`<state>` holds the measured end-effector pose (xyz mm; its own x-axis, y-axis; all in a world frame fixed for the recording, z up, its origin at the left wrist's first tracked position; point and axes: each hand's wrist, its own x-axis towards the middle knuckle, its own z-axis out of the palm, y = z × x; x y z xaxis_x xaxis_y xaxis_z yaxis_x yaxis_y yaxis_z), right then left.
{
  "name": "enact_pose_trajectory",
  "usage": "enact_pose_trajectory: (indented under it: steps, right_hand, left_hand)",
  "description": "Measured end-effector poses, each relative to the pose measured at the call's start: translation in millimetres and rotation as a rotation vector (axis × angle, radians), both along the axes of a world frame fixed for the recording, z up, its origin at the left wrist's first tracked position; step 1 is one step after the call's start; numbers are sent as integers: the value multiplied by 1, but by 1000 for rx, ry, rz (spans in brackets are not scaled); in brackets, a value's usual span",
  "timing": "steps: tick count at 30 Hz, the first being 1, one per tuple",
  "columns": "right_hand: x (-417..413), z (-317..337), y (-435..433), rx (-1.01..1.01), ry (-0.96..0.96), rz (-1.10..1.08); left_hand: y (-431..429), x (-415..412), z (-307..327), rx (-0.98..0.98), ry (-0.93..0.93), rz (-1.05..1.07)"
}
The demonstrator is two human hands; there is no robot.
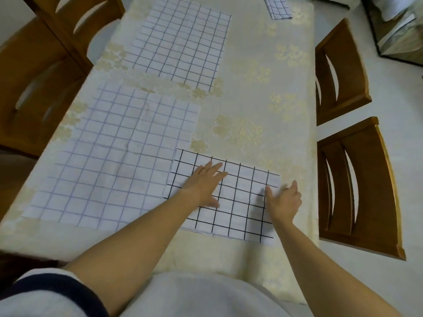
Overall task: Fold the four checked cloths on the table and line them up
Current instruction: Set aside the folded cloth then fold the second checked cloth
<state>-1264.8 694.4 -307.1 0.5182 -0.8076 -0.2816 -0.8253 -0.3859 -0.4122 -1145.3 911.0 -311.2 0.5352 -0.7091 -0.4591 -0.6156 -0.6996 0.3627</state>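
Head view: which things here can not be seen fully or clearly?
- Far cloth: cut off by the top edge of the head view.
- Near cloth: partly covered by the flat left hand and its forearm.
- Right hand: fingertips blurred at that cloth's right edge; whether it grips is unclear.
- Left chairs: cut off by the left edge.

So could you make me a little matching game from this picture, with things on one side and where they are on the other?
Things:
1. left hand
2. right hand
3. small folded cloth
4. biggest spread cloth

Places:
A. at the far end of the table
B. lying flat on the dark-lined cloth
C. at the dark-lined cloth's right edge
D. on the near left part of the table

Pairs: 1-B, 2-C, 3-A, 4-D
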Motion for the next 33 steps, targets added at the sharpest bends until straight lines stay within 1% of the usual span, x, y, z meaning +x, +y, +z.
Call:
enact_pose_trajectory:
  steps: [4,8,11,13,14,16,17,20,22,25,29,33]
  right_hand:
    - [-8,-3,1,205,-95,-135]
    - [-28,-5,-13,433,-32,-215]
    - [-41,-10,-28,556,-9,-228]
    - [-45,-4,-27,605,9,-224]
    - [-47,-2,-27,621,59,-231]
    - [-51,-3,-27,655,91,-197]
    - [-51,0,-23,675,61,-174]
    - [-54,2,-18,627,-26,-175]
    - [-55,5,-13,637,-82,-161]
    - [-62,3,-7,638,-53,-181]
    - [-70,6,7,694,-81,-229]
    - [-76,11,10,529,-66,-175]
  left_hand:
    - [-7,-5,-5,48,16,17]
    - [-10,-4,-3,104,5,9]
    - [-11,-6,-3,155,-13,0]
    - [-11,-7,-4,165,-14,-1]
    - [-11,-7,-4,165,-12,-1]
    - [-11,-7,-3,172,-17,-8]
    - [-11,-7,-2,178,-19,-12]
    - [-12,-9,-1,190,-20,-11]
    - [-12,-9,0,199,-21,-9]
    - [-12,-8,1,209,-11,-7]
    - [-12,-8,2,218,-18,-10]
    - [-13,-9,5,223,-16,-10]
